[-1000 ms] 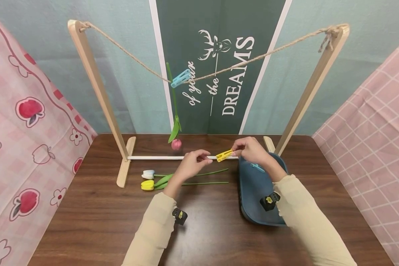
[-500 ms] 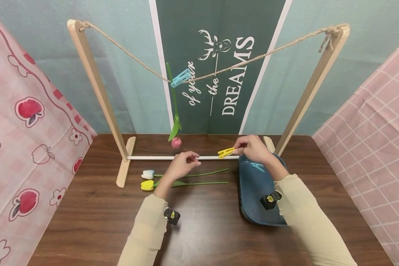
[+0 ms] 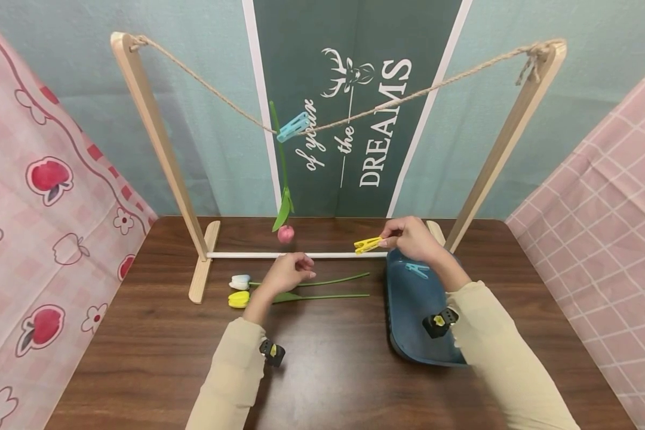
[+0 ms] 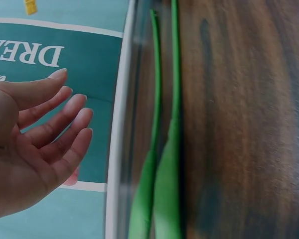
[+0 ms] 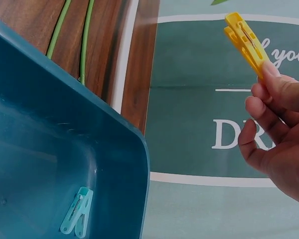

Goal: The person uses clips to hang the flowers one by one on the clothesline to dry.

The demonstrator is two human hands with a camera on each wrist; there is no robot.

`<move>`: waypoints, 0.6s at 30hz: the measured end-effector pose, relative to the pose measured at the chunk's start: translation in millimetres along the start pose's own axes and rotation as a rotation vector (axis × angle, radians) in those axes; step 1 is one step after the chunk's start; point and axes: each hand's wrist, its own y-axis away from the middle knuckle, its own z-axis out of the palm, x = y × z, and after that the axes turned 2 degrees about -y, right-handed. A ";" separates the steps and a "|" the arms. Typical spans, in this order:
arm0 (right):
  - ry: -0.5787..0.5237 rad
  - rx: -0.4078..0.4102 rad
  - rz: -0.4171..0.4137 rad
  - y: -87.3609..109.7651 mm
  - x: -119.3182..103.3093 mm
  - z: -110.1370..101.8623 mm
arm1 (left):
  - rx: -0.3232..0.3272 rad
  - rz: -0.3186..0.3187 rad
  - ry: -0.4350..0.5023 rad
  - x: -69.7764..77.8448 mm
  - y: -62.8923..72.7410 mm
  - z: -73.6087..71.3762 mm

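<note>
My right hand [image 3: 412, 240] pinches a yellow clothespin [image 3: 368, 245] by its handle end, above the far end of the blue basin; the right wrist view shows the clothespin [image 5: 246, 42] between thumb and fingers. My left hand [image 3: 287, 275] holds nothing, its fingers loosely bent, over the stems of two artificial tulips. The white tulip [image 3: 240, 282] and the yellow tulip [image 3: 239, 299] lie side by side on the table, partly hidden by that hand. A pink tulip [image 3: 286, 233] hangs head down from the rope, gripped by a light blue clothespin [image 3: 293, 127].
Twine rope [image 3: 209, 89] sags between two wooden posts [image 3: 158, 143], joined low down by a white rod [image 3: 242, 255]. The blue basin [image 3: 408, 334] stands at right, with a light blue clothespin [image 5: 77, 211] inside. Printed cloths surround the table [image 3: 140, 358].
My left hand has drawn away to the left and slightly down from the yellow clothespin. The right hand has shifted slightly up and right, still pinching the clothespin.
</note>
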 end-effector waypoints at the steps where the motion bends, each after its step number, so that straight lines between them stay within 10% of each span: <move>1: -0.002 -0.001 -0.004 0.2 -0.1 -0.2 | -0.010 -0.006 -0.009 -1.1 0.5 1.2; 18: -0.015 -0.013 -0.006 2.7 0.9 1.2 | -0.096 0.017 -0.112 -19.2 0.2 30.4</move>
